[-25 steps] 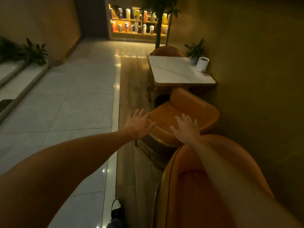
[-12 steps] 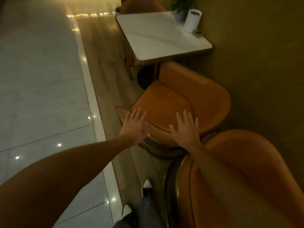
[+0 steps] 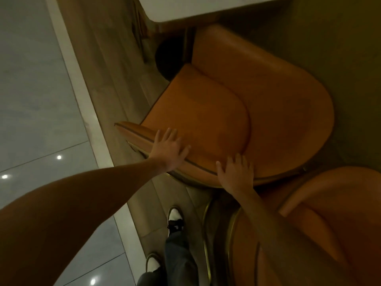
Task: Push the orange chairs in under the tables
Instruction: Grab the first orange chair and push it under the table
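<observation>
Both hands, left hand [image 3: 168, 150] and right hand [image 3: 235, 172], lie flat on orange chair's [image 3: 257, 112] backrest.

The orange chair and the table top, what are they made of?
Orange chair: likely leather or a look-alike, smooth with a soft sheen and piped seams; its base rim looks like brass-coloured metal. Table top: pale, smooth and hard, perhaps stone or laminate.

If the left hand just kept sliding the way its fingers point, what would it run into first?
The left hand lies on the orange chair's rim; straight on it would cross the seat cushion, probably reaching the curved backrest before the table.
</observation>
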